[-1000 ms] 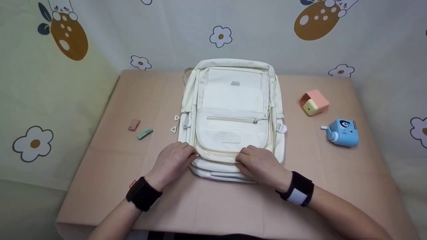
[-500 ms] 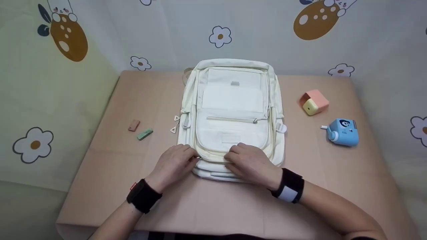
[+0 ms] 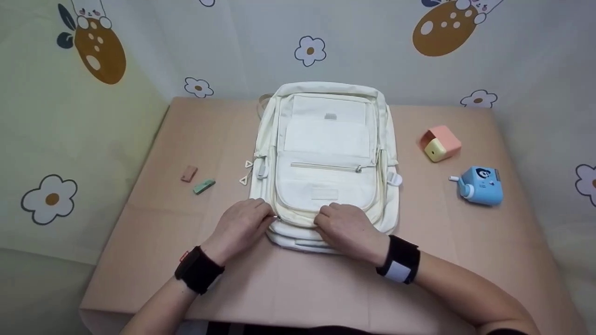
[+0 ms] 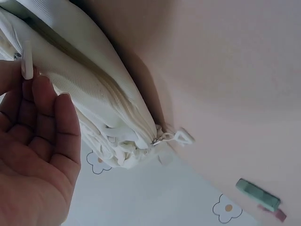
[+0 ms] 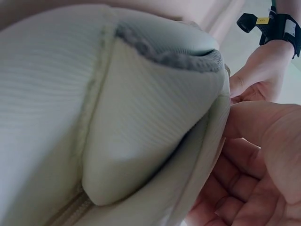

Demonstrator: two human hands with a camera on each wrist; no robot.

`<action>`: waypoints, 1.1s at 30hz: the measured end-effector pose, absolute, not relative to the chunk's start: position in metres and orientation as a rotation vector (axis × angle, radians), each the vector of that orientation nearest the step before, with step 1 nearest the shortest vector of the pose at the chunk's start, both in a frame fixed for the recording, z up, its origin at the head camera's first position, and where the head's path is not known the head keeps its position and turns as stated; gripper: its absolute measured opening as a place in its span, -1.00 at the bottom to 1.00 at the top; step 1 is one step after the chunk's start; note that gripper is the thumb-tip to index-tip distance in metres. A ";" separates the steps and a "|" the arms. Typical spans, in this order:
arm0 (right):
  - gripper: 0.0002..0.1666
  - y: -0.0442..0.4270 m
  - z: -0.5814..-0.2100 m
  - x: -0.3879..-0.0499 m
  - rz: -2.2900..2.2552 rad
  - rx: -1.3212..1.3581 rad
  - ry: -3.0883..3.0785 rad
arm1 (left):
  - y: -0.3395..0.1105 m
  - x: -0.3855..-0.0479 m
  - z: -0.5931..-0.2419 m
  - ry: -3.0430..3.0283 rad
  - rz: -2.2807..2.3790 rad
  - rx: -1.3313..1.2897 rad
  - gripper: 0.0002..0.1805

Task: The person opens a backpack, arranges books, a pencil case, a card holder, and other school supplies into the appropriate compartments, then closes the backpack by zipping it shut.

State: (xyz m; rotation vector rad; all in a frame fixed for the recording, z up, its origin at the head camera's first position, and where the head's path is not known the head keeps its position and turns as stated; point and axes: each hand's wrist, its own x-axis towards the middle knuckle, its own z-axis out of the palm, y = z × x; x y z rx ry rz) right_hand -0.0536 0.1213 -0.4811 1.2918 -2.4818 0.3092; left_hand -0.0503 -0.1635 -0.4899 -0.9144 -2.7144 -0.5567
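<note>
From my head, I see the cream backpack (image 3: 326, 186) lying front up on the table (image 3: 419, 298) straight ahead, its near end between my hands. My left hand (image 3: 240, 228) is at its near left corner; my right hand (image 3: 351, 230) is at the near edge, fingertips about the middle. The cloth looks soft, so I expect it to sag and pucker unless held taut; it seems hardly fragile.

At my left wrist, I pinch a slim white zipper pull (image 4: 27, 61) between thumb and fingers, right against the bag's side. It looks smooth and small, so a firm fingertip grip should suit it.

At my right wrist, my thumb and fingers hold a fabric edge (image 5: 209, 141) between them, narrowly. The ribbed weave probably won't slip much, and this edge seems a good place to steady it.
</note>
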 end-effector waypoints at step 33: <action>-0.90 0.122 -0.480 -0.054 0.347 1.300 -2.532 | -0.173 -0.088 -0.484 -2.756 -0.562 -0.738 -0.94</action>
